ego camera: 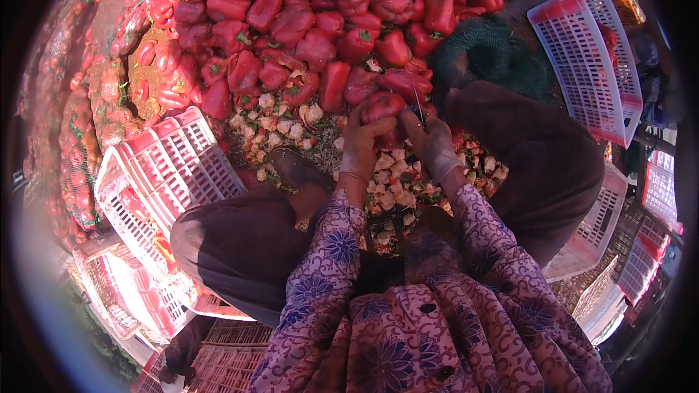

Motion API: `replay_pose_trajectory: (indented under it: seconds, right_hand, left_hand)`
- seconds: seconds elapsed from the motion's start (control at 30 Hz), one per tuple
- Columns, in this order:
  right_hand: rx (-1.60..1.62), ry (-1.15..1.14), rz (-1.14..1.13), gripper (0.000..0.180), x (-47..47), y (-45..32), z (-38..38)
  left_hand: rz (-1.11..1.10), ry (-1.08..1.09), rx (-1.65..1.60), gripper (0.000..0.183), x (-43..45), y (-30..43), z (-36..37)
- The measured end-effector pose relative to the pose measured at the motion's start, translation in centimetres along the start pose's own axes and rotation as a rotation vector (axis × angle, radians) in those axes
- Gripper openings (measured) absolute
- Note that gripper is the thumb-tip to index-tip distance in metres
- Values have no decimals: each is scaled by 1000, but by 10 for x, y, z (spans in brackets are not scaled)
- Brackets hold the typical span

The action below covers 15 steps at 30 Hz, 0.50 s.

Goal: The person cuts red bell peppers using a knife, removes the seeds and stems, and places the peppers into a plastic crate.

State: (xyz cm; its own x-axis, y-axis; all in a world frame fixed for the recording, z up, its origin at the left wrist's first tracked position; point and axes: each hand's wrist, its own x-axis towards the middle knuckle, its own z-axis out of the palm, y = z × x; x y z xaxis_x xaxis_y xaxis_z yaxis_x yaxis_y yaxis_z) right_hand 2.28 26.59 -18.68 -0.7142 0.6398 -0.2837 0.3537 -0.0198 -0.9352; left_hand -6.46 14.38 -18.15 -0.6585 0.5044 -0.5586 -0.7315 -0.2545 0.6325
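My left hand point(361, 142) has its fingers around a red bell pepper point(383, 107) at the near edge of a large heap of red bell peppers point(314, 49). In my right hand point(434, 144) is a small knife point(419, 103), its thin blade pointing up and away from me beside the pepper. The fingers partly cover the knife's handle. Beneath both hands lie many cut-out pepper cores point(390, 180) with pale seeds and green stem bits. Whether the blade touches the held pepper cannot be made out.
A tilted white plastic crate point(180, 169) with peppers stands at my left knee. Another white crate point(584, 60) stands at the far right, near dark green netting point(491, 54). Filled mesh sacks point(79, 158) line the left side. My shoe point(297, 166) rests among the scraps.
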Motion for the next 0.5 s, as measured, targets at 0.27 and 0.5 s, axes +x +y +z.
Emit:
replay_pose_trajectory:
  seconds: [0.27,0.5]
  right_hand:
    - [-359,148,157,35,28,-19,9]
    - [-283,186,369,42,45,-29,18]
  left_hand:
    - [26,194,347,70,11,19,45]
    - [-22,237,443,67,50,-23,13]
